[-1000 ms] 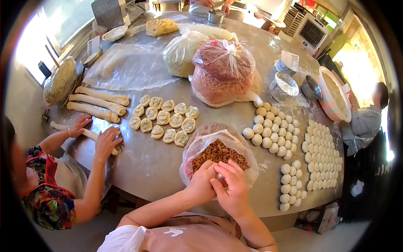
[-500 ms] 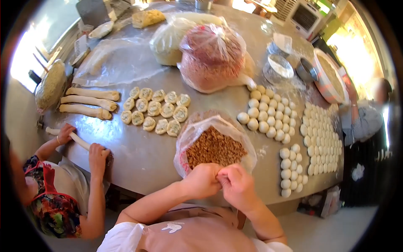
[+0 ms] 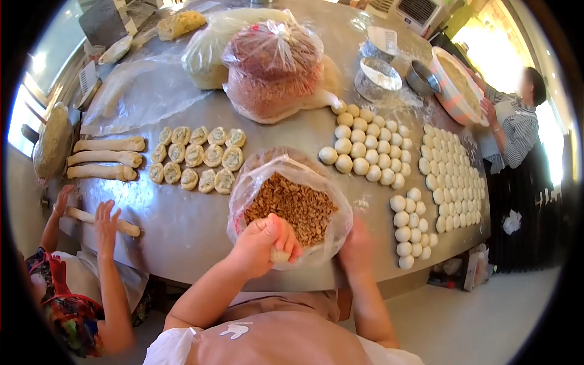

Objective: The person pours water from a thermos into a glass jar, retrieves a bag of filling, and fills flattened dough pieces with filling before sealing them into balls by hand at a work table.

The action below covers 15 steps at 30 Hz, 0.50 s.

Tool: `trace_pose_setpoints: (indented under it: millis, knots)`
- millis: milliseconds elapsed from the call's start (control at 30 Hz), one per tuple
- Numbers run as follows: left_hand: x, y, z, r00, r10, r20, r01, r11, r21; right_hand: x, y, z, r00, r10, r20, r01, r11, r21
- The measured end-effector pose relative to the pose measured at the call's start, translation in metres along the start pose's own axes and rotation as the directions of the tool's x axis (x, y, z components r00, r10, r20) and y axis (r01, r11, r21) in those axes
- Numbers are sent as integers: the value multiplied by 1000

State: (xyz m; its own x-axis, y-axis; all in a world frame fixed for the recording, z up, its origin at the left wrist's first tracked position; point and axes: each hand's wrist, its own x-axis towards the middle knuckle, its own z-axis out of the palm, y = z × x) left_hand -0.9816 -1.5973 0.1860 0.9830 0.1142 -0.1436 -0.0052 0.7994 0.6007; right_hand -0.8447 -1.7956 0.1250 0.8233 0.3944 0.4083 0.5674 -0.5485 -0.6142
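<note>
My left hand (image 3: 257, 244) is closed around a small piece of pale dough (image 3: 279, 256), held over the near edge of a clear plastic bag (image 3: 342, 210). The open bag stands in front of me, full of brown crumbly filling (image 3: 291, 204). My right hand (image 3: 355, 244) is beside the bag's right side, smeared by motion, and its fingers cannot be made out. Round white dough balls (image 3: 409, 228) sit in a cluster to its right. Left of the bag lie rows of cut dough pieces (image 3: 194, 155) with a greenish filling showing.
A co-worker's hands (image 3: 104, 225) are over a dough rope (image 3: 100, 221) at left; three more ropes (image 3: 103, 158) lie behind. Tied bags (image 3: 274, 73) stand at the back. Flattened rounds (image 3: 453, 176) fill the right. Another person (image 3: 514, 121) holds a large tub (image 3: 456, 85).
My hands have come apart: the left tilts over the bag with the dough, the right has dropped to the bag's right side. The co-worker's hands have lifted off the rope. The view has shifted.
</note>
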Motion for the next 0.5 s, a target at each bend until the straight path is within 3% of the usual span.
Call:
trace_pose_setpoints:
  millis: [33,67,167,267,367,400,467,500]
  knots:
    - [0,-1,-1,1000,5,24,-4,998,-66,-8,-15,10,984,155,89,-172,957,236]
    - [-1,4,10,996,-34,-77,36,999,17,-11,-24,16,938,273,213,-342,832,438]
    - [-1,8,12,989,-19,-150,19,1000,1,0,-8,0,953,-11,304,-63,970,235]
    - [-1,20,15,964,59,-260,-63,998,-10,13,-24,-21,981,188,-41,-182,976,115]
    - [0,26,13,933,163,-320,-176,984,-13,24,-63,-52,944,328,-43,-281,865,416]
    - [0,28,12,923,202,-327,-215,977,-4,25,-79,-55,976,217,12,-205,901,383]
    - [4,27,23,874,278,-398,-294,956,22,29,-108,-45,966,-249,74,213,922,323]
    - [5,27,26,842,318,-435,-337,941,35,32,-126,-34,940,-321,119,261,896,359]
